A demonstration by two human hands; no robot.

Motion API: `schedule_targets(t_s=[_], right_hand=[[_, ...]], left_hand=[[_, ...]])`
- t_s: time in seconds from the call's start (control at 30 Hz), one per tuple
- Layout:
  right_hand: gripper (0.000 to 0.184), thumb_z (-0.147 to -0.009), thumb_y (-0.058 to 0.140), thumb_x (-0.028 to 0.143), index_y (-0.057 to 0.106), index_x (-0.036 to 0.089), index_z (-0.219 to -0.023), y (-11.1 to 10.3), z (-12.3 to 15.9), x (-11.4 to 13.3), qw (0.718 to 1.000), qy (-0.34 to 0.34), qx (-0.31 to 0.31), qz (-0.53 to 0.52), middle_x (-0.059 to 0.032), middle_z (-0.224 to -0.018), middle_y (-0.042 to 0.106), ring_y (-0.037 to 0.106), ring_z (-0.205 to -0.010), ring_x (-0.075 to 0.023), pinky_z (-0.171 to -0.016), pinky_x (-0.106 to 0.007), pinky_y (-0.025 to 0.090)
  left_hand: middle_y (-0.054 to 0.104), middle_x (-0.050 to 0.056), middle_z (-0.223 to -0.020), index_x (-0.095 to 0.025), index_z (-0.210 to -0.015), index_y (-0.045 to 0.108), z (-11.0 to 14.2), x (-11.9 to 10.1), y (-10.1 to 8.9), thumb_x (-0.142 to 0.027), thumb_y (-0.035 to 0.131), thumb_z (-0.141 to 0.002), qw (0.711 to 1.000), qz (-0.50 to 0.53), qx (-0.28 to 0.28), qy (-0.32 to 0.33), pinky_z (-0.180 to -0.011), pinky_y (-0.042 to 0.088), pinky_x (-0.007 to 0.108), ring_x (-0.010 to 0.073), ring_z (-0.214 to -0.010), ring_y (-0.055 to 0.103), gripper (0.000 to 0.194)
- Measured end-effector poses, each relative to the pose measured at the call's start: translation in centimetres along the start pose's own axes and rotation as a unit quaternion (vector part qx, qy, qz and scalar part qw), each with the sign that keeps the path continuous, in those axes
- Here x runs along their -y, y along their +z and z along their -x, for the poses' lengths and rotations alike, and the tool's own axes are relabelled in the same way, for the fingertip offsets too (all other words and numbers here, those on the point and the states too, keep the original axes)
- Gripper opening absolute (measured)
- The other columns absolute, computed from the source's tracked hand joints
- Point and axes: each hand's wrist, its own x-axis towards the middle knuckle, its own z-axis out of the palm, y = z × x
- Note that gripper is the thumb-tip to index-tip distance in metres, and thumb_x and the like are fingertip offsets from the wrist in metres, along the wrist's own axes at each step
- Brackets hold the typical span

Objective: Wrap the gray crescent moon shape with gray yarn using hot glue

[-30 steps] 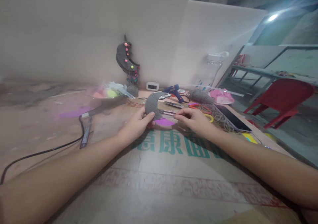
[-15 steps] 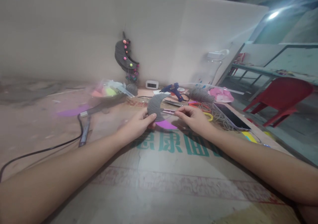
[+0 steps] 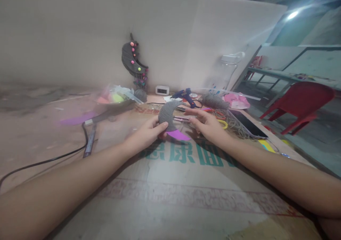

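Observation:
My left hand [image 3: 151, 131] grips a crescent moon shape [image 3: 167, 115] closely wound with grey yarn, the thumb lying on its front face. Bare purple [image 3: 179, 135] shows at the lower tip of the crescent. To the right, my right hand [image 3: 206, 124] hovers with its forefinger stretched out and apart from the thumb. I see nothing clearly held in it; a fine strand there would be too thin to make out. Between the two hands lies a slim metallic tool [image 3: 181, 119], partly hidden by the crescent.
Behind my right hand are a blue glue gun [image 3: 186, 97], a grey yarn ball [image 3: 215, 101], loose yarn, yellow-handled scissors [image 3: 223, 124] and a phone [image 3: 247, 123]. A small clock [image 3: 162, 90] stands by the wall, near a decorated crescent [image 3: 130, 59]. A black cable [image 3: 53, 159] runs at left.
My right hand has opened from a pinch, its forefinger lifting and reaching outward. My left hand keeps the crescent in nearly the same place.

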Motion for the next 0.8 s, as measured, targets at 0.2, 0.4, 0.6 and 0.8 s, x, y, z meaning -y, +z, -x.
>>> schedule_targets(t_s=[0.2, 0.4, 0.6, 0.8], right_hand=[[0.035, -0.09, 0.055, 0.033, 0.067, 0.019, -0.12, 0.5, 1.6, 2.4, 0.997, 0.017, 0.075, -0.02, -0.0036, -0.088, 0.069, 0.046, -0.049, -0.0082, -0.048, -0.024, 0.04], [0.03, -0.085, 0.06, 0.027, 0.068, 0.019, -0.113, 1.2, 1.8, 2.4, 0.992, 0.013, 0.125, -0.01, -0.0005, -0.08, 0.066, 0.046, -0.051, -0.008, -0.048, -0.023, 0.038], [0.03, -0.081, 0.065, 0.027, 0.062, 0.019, -0.11, 1.7, 1.3, 1.2, 0.986, 0.036, 0.136, -0.091, 0.0005, -0.083, 0.062, 0.052, -0.057, -0.0087, -0.053, -0.024, 0.044], [0.016, -0.08, 0.066, 0.03, 0.064, 0.018, -0.091, 1.6, 1.3, 1.1, 0.99, 0.015, 0.126, -0.063, 0.003, -0.069, 0.056, 0.05, -0.06, -0.0101, -0.054, -0.024, 0.04]], left_hand=[[0.057, -0.002, -0.066, -0.016, -0.092, 0.057, 0.1, -0.2, 0.0, -0.038, 0.059, -0.087, 1.0, -0.004, 0.007, 0.003, -0.06, 0.041, 0.024, 0.0112, -0.06, 0.052, 0.023], [0.057, -0.002, -0.067, -0.015, -0.095, 0.059, 0.1, -0.2, 0.0, -0.039, 0.058, -0.087, 1.0, -0.014, 0.014, 0.002, -0.061, 0.041, 0.025, 0.0118, -0.061, 0.052, 0.025], [0.055, -0.003, -0.065, -0.015, -0.091, 0.058, 0.0, 0.0, -0.1, -0.039, 0.06, -0.086, 1.0, 0.0, 0.029, 0.001, -0.059, 0.039, 0.024, 0.0108, -0.059, 0.05, 0.025], [0.055, -0.002, -0.063, -0.016, -0.089, 0.059, 0.1, -0.1, -0.1, -0.039, 0.06, -0.086, 0.999, -0.009, 0.032, -0.002, -0.058, 0.039, 0.024, 0.0113, -0.058, 0.05, 0.024]])
